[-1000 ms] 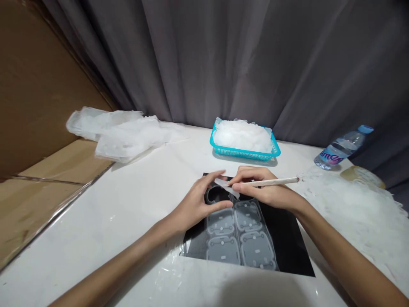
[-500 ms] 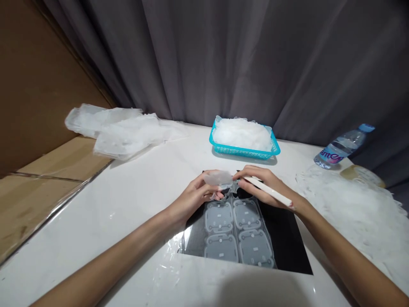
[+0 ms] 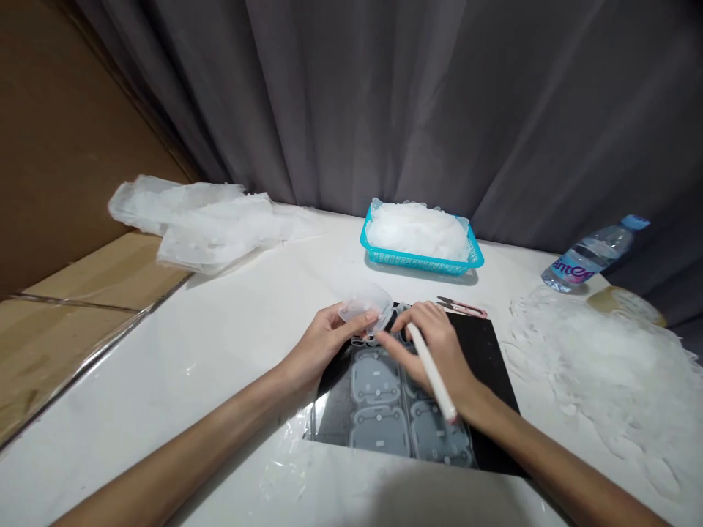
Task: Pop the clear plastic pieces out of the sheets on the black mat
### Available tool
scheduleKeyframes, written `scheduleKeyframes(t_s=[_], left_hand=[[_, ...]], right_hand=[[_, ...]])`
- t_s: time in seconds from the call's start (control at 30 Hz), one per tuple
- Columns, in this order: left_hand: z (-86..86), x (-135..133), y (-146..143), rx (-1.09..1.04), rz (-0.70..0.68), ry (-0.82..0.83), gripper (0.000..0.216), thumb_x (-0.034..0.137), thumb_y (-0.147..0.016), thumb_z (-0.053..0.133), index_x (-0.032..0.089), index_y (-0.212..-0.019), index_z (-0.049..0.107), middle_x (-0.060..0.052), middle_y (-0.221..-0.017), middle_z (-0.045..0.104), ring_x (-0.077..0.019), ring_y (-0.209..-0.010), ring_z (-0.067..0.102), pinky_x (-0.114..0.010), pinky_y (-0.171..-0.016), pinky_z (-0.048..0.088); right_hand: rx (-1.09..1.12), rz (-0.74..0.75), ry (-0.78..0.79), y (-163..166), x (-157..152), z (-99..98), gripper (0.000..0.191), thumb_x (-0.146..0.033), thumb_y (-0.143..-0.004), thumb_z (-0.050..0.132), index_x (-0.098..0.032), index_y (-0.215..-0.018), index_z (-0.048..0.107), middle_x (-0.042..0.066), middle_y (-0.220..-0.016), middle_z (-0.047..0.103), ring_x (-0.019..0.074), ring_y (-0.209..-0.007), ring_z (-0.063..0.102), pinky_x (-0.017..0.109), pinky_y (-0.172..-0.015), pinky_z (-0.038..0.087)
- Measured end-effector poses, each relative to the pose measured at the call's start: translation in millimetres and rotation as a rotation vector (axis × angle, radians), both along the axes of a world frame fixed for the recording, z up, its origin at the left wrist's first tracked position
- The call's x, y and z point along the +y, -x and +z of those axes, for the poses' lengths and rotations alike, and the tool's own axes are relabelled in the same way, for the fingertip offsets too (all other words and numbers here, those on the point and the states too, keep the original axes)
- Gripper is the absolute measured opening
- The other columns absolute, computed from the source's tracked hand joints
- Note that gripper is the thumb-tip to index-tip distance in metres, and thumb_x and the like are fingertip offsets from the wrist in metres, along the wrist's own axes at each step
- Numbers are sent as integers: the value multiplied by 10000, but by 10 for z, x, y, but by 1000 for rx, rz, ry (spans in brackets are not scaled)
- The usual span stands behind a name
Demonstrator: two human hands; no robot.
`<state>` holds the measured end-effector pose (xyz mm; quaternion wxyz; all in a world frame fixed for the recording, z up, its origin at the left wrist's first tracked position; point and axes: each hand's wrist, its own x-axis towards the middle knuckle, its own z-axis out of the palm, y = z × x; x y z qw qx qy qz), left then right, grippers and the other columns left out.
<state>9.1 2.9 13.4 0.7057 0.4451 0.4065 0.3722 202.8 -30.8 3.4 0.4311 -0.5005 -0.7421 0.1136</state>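
In my left hand (image 3: pixel 343 328) is a small, thin, translucent plastic piece (image 3: pixel 367 298), pinched between thumb and fingers and raised above the sheet. My right hand (image 3: pixel 431 344) is closed around a slim white pen-like stick (image 3: pixel 433 377) with a reddish end; its tip is hidden by the fingers. The right fingertips are close to the piece, and I cannot tell whether they touch it. Below both hands a translucent moulded sheet (image 3: pixel 378 428) with several rounded-rectangle shapes lies on a black board (image 3: pixel 491 399). Its far end is cut open or lifted, partly behind my fingers.
Thread snips (image 3: pixel 464 306) lie at the board's far edge. Behind stands a blue basket (image 3: pixel 422 262) heaped with translucent pieces. Stacked sheets (image 3: pixel 214 227) are at the far left, beside cardboard (image 3: pixel 104 274). A water bottle (image 3: pixel 590 256) and a spread translucent pile (image 3: pixel 620 366) are on the right.
My left hand has turned the translucent piece and shifted it slightly left. My right hand has moved left and nearer me, the stick now steeper, and the snips have come into view.
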Motion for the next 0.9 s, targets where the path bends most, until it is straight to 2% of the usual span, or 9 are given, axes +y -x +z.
scheduleKeyframes(t_s=[0.1,0.2,0.3,0.6,0.73,0.9], left_hand=[[9,-10,0,7,-6,-5,306,433,-870,807,151,-897,693,-25,-850,684,-175,-805,625,-267,-761,474],[23,-16,-6,18,12,-40,314,438,-866,809,155,-878,672,-17,-834,660,-167,-778,597,-262,-739,464],[39,-18,-3,38,2,-79,296,429,-883,792,168,-871,653,-3,-814,634,-158,-760,572,-255,-720,455],[2,51,30,210,-34,-266,301,442,-854,800,159,-861,697,-30,-788,681,-183,-752,603,-285,-732,456],[-21,77,29,265,-51,-297,324,468,-845,792,161,-848,689,-29,-749,667,-182,-708,586,-288,-677,439],[40,87,58,277,-86,-309,331,465,-843,789,175,-761,652,-10,-681,612,-163,-637,533,-276,-611,408]], right_hand=[[-26,-26,35,136,-78,-111,132,-321,-962,697,-226,-889,641,12,-771,629,215,-783,576,357,-776,416],[137,47,128,167,-84,-143,113,-280,-991,639,-231,-891,662,5,-770,629,198,-763,582,336,-758,438],[203,93,129,143,-72,-116,145,-270,-1004,591,-231,-877,648,11,-781,619,199,-783,585,335,-767,444],[-114,-25,-56,122,-89,-137,172,-114,-918,555,-228,-790,545,5,-737,568,198,-738,517,354,-728,373],[-184,-71,-110,115,-69,-137,196,-86,-891,557,-236,-770,522,12,-735,586,209,-735,520,361,-717,370],[-205,-165,-149,-55,84,-139,228,-77,-888,545,-248,-750,483,25,-744,590,224,-748,511,369,-725,392]])
